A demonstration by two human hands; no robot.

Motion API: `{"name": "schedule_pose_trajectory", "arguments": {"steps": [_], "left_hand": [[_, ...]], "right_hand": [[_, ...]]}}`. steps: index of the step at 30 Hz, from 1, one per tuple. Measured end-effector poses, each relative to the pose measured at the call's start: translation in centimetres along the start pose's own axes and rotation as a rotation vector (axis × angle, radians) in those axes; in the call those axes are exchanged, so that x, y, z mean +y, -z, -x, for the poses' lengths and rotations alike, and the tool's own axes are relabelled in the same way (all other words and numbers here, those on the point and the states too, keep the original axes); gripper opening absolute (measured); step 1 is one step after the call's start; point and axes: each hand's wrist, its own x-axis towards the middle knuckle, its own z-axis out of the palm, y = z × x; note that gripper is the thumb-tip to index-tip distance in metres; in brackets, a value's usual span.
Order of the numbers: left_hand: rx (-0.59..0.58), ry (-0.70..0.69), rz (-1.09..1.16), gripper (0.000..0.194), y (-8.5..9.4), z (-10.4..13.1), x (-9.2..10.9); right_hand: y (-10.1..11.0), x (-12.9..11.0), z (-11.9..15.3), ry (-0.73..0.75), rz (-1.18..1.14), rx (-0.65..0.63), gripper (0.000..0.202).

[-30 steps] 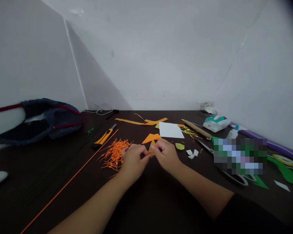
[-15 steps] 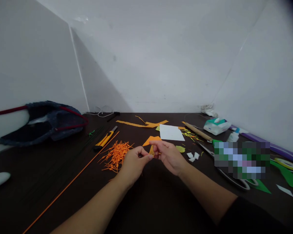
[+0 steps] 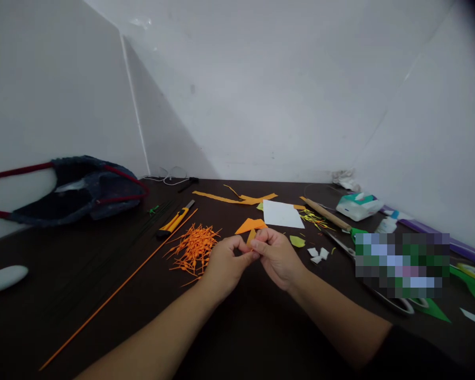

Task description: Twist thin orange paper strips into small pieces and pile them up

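I have both hands together at the middle of the dark table [image 3: 237,338], meeting over a small paper piece [image 3: 252,237] that stands up between them. The left hand [image 3: 226,264] has thumb and forefinger pinching its lower end, as best I can judge; the contact is tiny and dim from here. The right hand [image 3: 281,258] presses its thumb against the piece's right side, the other fingers curled in behind, and the fingertips of the two hands are almost touching. I cannot tell whether the paper is folded or twisted.

Just beyond the hands I see a flat orange scrap [image 3: 249,226], with a white sheet [image 3: 283,214] behind and to its right. Beside the left hand lies a loose heap of thin orange strips [image 3: 193,245], and past that a long orange stick [image 3: 122,285] and a yellow-and-black cutter [image 3: 176,220]. To the right of the right hand are a yellow-green scrap [image 3: 297,241], some small white pieces [image 3: 319,255] and, farther over, scissors [image 3: 342,247] partly hidden by a blurred patch.
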Motion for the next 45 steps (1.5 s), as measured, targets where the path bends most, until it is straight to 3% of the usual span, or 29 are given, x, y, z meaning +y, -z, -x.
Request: {"name": "schedule_pose_trajectory", "arguments": {"steps": [7,10,14,16,18,21,23,26,30,37,40,42,45], "left_hand": [[0.307,-0.185,-0.444,0.019,-0.3,0.4,0.7],[0.315,-0.261,-0.528,0.019,-0.3,0.4,0.7],[0.285,-0.129,-0.463,0.021,0.1,-0.1,0.0],[0.238,-0.044,-0.324,0.020,0.2,-0.3,-0.3],[0.177,0.019,-0.154,0.019,0.2,-0.3,-0.5],[0.089,0.057,0.043,0.021,0.1,-0.2,-0.4],[0.051,0.061,0.105,0.023,0.1,-0.1,-0.1],[0.012,0.072,0.135,0.023,0.1,0.0,0.0],[-0.017,0.041,0.116,0.022,0.0,-0.1,-0.2],[0.239,-0.155,-0.407,0.016,-0.3,0.1,0.1],[0.253,-0.173,-0.466,0.015,-0.3,0.1,0.2],[0.214,-0.125,-0.402,0.014,-0.2,0.0,0.1],[0.131,-0.030,-0.217,0.015,0.0,-0.1,-0.2]], "right_hand": [[-1.8,0.8,0.7,0.008,-0.072,0.196,0.022],[-1.6,0.4,0.3,0.026,-0.128,0.281,0.025],[0.2,-0.7,-0.8,0.144,-0.142,0.415,0.023],[1.0,-1.1,-1.0,0.168,-0.103,0.365,0.016],[1.1,-1.0,-0.8,0.106,-0.036,0.213,0.012],[0.7,-0.5,-0.3,0.029,0.078,0.002,0.017],[0.4,-0.2,-0.1,0.067,0.130,-0.043,0.011],[0.3,-0.1,-0.1,0.098,0.141,-0.028,0.001],[0.4,0.0,-0.1,0.067,0.141,0.010,0.009],[-0.9,1.5,0.1,0.128,0.222,0.190,0.012],[-1.1,1.7,0.2,0.125,0.252,0.256,0.012],[-0.9,1.5,0.2,0.114,0.197,0.215,0.012],[-0.3,0.7,0.3,0.051,0.079,0.044,0.010]]}}
